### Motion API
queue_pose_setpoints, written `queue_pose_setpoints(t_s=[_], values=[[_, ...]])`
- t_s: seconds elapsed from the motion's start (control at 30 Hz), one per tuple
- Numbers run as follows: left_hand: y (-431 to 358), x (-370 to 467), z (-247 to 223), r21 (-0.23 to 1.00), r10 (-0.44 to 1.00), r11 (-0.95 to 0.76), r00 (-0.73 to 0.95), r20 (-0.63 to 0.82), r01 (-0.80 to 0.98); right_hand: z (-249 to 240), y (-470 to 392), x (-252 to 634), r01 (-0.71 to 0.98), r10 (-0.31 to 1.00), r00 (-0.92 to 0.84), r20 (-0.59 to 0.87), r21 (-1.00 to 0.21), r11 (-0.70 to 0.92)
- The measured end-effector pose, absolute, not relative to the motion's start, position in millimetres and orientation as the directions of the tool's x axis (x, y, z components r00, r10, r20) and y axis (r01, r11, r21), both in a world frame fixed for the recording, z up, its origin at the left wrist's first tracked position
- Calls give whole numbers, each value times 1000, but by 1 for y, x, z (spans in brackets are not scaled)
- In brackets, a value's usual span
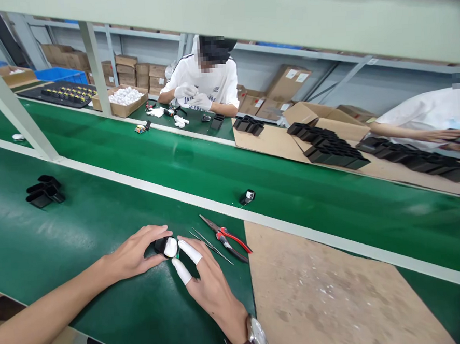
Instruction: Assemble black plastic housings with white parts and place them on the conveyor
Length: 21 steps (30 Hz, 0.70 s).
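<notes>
My left hand [137,252] holds a small black plastic housing [161,246] between thumb and fingers, just above the green bench. At the housing's open end sits a white padded piece [171,247], with the green edge of a circuit board [177,253] showing beside it. White finger cots cover the thumb and index finger of my right hand [211,282], which grip the board's end. How deep the board sits inside the housing is hidden. To the right of my fingers lie metal tweezers [213,246] and red-and-black pliers [226,237].
Several black housings [44,191] lie at left, and a brown cardboard sheet [338,290] at right. Beyond a pale rail [149,187], a filled housing [247,196] rests on the green belt [190,159]. Two people work opposite, near stacked housings [329,145] and a box of white pieces [126,96].
</notes>
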<state>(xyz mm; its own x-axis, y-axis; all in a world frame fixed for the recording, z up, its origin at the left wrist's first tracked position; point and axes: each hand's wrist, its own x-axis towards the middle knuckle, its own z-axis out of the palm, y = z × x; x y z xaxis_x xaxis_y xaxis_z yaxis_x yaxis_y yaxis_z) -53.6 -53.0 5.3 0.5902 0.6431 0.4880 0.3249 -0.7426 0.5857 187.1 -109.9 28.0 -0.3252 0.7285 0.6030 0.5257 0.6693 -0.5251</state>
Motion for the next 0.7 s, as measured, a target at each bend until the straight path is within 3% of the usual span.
queue_pose_setpoints(t_s=[0.3,0.7], values=[[-51,-57,8,578,645,-739,608,463,345,33,-112,184,566,689,-317,652,-453,689],[-53,-60,10,612,665,-709,621,415,351,22,-112,184,547,711,-331,620,-488,680]])
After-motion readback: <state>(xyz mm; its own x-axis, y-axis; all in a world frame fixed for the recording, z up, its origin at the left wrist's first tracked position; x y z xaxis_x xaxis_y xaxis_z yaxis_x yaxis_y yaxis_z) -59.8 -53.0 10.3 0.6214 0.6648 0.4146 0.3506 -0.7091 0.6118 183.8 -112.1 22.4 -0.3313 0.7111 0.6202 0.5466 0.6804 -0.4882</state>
